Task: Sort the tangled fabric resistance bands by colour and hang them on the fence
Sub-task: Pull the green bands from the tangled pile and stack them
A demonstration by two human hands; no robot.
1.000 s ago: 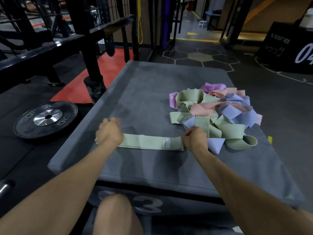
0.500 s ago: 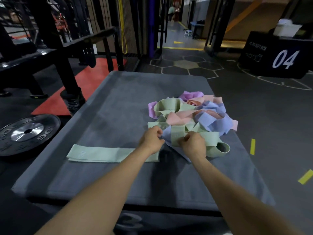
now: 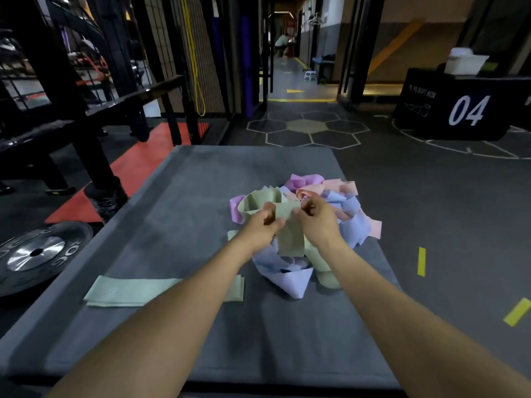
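A tangle of fabric bands (image 3: 342,208) in green, pink, lilac and purple lies on the grey soft box (image 3: 172,214). Both hands are raised over the pile. My left hand (image 3: 264,225) and my right hand (image 3: 314,222) each pinch the top of one green band (image 3: 290,234), which hangs down between them. A second green band (image 3: 129,291) lies flat near the box's front left, partly under my left forearm. A black wire fence (image 3: 207,53) stands beyond the box to the left.
A black weight plate (image 3: 37,254) lies on the floor at the left, beside a dark rack (image 3: 71,119) and a red mat (image 3: 135,170). A black box marked 04 (image 3: 459,107) stands at the far right. A person crouches far down the corridor (image 3: 281,44).
My hands left the flat green band on the box, reached into the pile and lifted a second green band out of the tangle. The camera has tilted up.
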